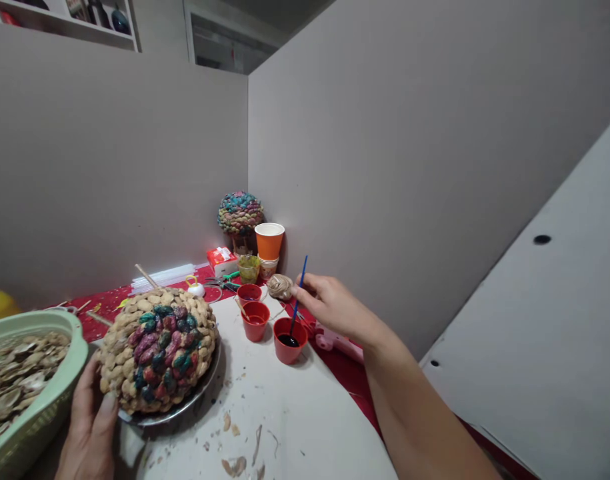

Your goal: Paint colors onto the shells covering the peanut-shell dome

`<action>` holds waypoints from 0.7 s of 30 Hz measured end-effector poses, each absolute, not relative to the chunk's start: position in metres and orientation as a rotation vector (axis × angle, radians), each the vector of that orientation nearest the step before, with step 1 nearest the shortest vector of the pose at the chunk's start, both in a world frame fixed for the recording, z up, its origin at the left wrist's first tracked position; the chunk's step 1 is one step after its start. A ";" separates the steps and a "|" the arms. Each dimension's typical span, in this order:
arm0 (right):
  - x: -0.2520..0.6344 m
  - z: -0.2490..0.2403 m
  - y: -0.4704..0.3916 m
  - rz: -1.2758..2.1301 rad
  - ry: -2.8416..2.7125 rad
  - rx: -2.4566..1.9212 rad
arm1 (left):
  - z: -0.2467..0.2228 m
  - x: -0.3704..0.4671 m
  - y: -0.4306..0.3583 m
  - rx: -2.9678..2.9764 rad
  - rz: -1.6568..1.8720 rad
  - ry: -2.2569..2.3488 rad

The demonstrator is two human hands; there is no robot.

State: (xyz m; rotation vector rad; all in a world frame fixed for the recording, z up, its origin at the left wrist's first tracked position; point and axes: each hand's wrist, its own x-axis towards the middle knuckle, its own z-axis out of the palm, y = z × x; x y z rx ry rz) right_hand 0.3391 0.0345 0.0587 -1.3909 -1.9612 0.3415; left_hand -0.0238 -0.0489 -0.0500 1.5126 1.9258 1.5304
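Note:
A dome covered in whole peanuts (159, 350) sits on a round metal plate (177, 415); a patch of its shells is painted purple, teal, blue and red. My left hand (91, 420) grips the dome's lower left edge, the thumb in front by the plate's rim. Between the fingertips of my right hand (327, 300) is a thin blue paintbrush (301, 287), held nearly upright. Its tip reaches into a red cup (289, 347) of dark liquid. Beside that cup stand another red cup (255, 323) with a small stick in it and a third red cup (249, 293) behind.
At left stands a green basket (69, 327) of empty shells. Behind the cups are a ball of twine (279, 287), an orange paper cup (269, 241), pliers (225, 283) and a finished-looking painted peanut piece (239, 215). Shell bits litter the white board (285, 427). Grey panels enclose the back and right.

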 end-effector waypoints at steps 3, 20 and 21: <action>0.338 0.060 0.036 0.443 -1.795 -1.301 | -0.044 -0.020 -0.052 1.380 1.550 1.876; 0.245 0.053 0.005 0.845 -1.504 -0.672 | -0.048 -0.020 -0.060 1.436 1.572 1.721; 0.242 0.053 0.004 0.855 -1.530 -0.665 | -0.048 -0.020 -0.060 1.430 1.570 1.721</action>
